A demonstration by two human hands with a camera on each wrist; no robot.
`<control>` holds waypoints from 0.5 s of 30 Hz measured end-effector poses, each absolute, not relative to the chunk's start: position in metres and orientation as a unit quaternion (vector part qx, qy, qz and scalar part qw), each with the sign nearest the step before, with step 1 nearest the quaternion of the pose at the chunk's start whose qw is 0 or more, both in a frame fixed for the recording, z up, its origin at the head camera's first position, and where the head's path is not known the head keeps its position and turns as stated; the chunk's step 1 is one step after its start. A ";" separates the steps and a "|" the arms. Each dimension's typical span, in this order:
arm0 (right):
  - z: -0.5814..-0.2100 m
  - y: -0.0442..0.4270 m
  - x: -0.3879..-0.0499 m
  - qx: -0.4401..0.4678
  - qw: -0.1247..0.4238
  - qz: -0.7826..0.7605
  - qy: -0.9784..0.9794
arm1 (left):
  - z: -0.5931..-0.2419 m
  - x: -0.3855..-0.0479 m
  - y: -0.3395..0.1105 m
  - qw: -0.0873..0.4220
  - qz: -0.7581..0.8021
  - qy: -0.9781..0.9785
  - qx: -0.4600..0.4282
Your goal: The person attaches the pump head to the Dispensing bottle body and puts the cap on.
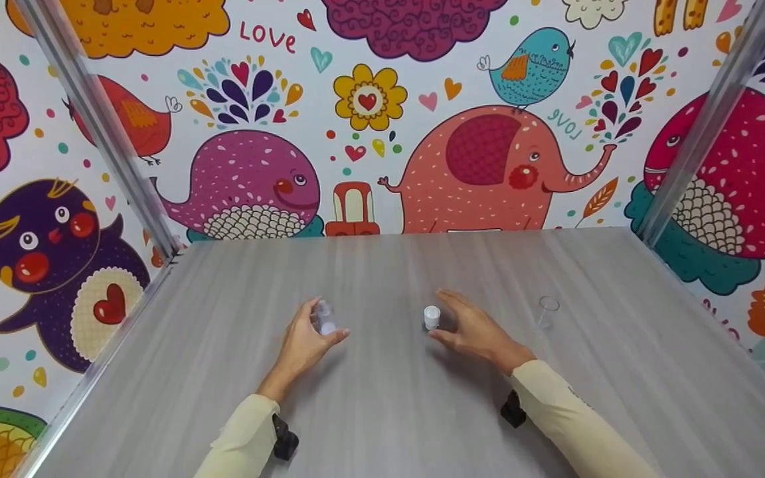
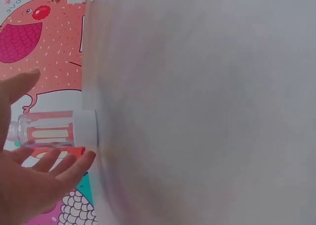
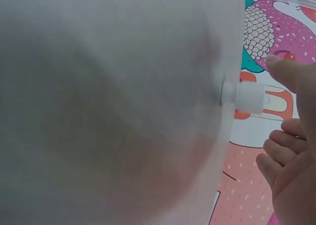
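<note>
My left hand (image 1: 306,340) curves loosely beside a small clear bottle (image 1: 323,311) on the table, thumb and fingers spread on either side. The left wrist view shows the bottle (image 2: 49,129) upright, its white base (image 2: 86,128) on the tabletop and its narrow neck uppermost. Gaps show between thumb, fingers and bottle there. My right hand (image 1: 479,328) is spread around a small white cap-like piece (image 1: 431,315) standing on the table. In the right wrist view this white piece (image 3: 250,96) stands apart from the thumb and fingertips.
A clear, open-rimmed cylinder (image 1: 547,313) stands on the table to the right of my right hand. The grey wood-grain table (image 1: 382,405) ends at a wall (image 1: 369,153) with cartoon animals. Metal posts (image 1: 708,126) rise at the back corners.
</note>
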State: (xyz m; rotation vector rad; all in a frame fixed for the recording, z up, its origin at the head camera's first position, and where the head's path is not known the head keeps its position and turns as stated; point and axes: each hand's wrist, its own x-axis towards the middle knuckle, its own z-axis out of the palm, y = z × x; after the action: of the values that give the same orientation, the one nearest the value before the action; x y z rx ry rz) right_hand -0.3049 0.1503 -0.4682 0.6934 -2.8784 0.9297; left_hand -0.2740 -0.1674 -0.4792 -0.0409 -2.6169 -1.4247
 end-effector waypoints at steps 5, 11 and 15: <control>-0.471 0.144 -0.306 0.216 0.043 0.313 -0.924 | -0.482 -0.276 -0.164 0.096 -0.494 -0.864 0.003; -0.475 0.140 -0.308 0.181 0.047 0.357 -0.915 | -0.484 -0.278 -0.160 0.100 -0.513 -0.852 0.027; -0.477 0.136 -0.309 0.156 0.036 0.386 -0.908 | -0.485 -0.280 -0.159 0.110 -0.524 -0.844 0.036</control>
State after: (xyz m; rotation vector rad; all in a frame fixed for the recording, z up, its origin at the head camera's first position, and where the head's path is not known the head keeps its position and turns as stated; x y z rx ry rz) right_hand -0.3089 0.1360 -0.4774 0.4798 -2.7896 1.1871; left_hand -0.2797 -0.1590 -0.4846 0.1057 -2.4800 -1.5407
